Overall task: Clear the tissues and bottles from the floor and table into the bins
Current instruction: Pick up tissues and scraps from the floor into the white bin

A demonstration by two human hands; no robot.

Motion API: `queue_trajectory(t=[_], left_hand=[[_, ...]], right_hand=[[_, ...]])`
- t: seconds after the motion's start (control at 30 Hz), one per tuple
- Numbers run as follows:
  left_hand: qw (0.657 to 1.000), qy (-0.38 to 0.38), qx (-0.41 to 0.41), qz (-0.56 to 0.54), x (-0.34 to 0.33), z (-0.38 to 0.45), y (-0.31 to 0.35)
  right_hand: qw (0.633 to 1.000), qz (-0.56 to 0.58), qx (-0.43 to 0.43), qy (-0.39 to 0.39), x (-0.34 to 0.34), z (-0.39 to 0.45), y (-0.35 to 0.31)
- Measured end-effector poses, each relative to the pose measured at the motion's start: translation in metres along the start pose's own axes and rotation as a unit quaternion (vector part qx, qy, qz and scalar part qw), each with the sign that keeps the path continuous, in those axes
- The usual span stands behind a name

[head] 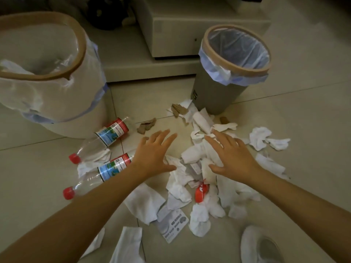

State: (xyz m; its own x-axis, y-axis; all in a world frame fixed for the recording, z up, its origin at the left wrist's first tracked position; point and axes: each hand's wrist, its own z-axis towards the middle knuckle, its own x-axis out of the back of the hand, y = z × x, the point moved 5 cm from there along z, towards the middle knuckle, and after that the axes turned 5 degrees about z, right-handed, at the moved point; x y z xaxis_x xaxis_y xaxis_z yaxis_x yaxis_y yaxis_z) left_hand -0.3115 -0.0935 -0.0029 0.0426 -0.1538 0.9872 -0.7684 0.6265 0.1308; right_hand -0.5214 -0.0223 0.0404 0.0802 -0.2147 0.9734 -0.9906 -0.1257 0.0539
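Head view: your left hand (154, 149) and right hand (230, 155) both reach out over the floor litter, fingers spread and straight, holding nothing. You look to be at the gathering step, about to scoop the crumpled white tissues (193, 158) heaped between and beneath your palms. The heap runs from near your feet up to the base of the grey bin (214, 95), which stands just beyond it; the larger cream bin (62, 103) sits to the left. Both have tan rims and thin plastic liners.

Two clear plastic bottles lie on their sides left of the heap: the near bottle (95, 177) passes under your left forearm, and the far bottle (102, 137) rests close to the cream bin's foot. Both have red caps and blue-and-red labels, and both look empty and light.

The tissues are soft, wrinkled and loosely piled, so the next move likely calls for closing both hands inward to bunch them (stray sheets lie at the edges and may escape one scoop). Brown paper scraps (146, 126), a red wrapper (201, 192) and a printed tissue packet (172, 226) are mixed in. No table shows clearly here.
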Motion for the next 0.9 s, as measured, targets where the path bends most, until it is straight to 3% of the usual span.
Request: queue_trajectory(t=[0.5,0.7,0.9], left_hand=[[0.996,0.007,0.084,-0.016,-0.004,0.096,0.015],[0.993,-0.014,0.119,-0.01,-0.021,0.15,0.011],[0.98,-0.05,0.182,-0.057,-0.037,0.215,0.013]], right_hand=[[0.998,0.041,0.02,-0.042,-0.025,0.072,0.072],[0.991,0.13,-0.011,-0.04,-0.047,0.112,0.095],[0.99,0.139,-0.022,-0.022,-0.068,0.132,0.114]])
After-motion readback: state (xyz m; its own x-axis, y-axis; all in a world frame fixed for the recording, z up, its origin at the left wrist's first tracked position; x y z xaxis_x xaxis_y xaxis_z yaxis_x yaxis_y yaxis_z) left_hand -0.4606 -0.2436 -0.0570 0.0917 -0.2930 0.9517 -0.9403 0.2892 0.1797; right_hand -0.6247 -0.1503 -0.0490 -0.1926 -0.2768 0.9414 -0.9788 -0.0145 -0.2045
